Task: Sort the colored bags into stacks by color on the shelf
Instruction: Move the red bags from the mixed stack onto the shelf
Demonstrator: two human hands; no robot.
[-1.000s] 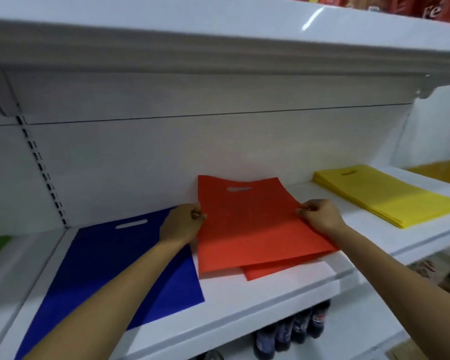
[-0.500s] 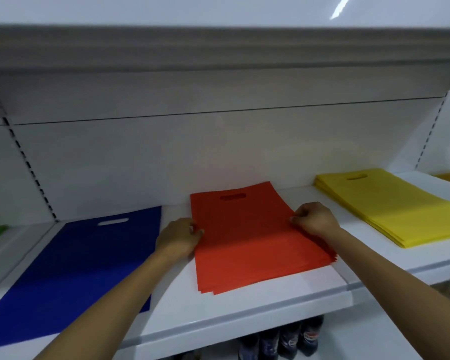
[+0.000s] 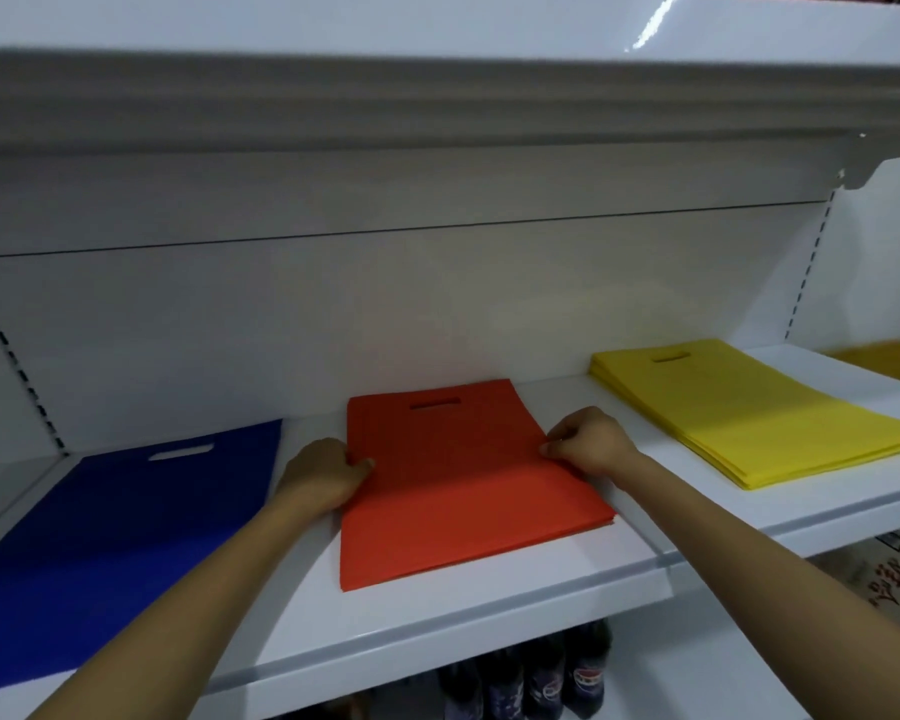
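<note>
Three colour stacks on the white shelf (image 3: pixel 437 615): blue bags (image 3: pixel 100 537) left, yellow bags (image 3: pixel 749 423) right, red bags (image 3: pixel 453 485) between. Step in hand: squaring the red stack. My left hand (image 3: pixel 323 478) and right hand (image 3: pixel 588 441), set apart, pinch its left and right edges, seemingly the top bag only. Next move: let go without skewing it.

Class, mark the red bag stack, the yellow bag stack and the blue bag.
red bag stack (image 3: pixel 463 506): head view, top bag's middle.
yellow bag stack (image 3: pixel 749 413): head view, top bag's middle.
blue bag (image 3: pixel 110 537): head view, its middle.
</note>
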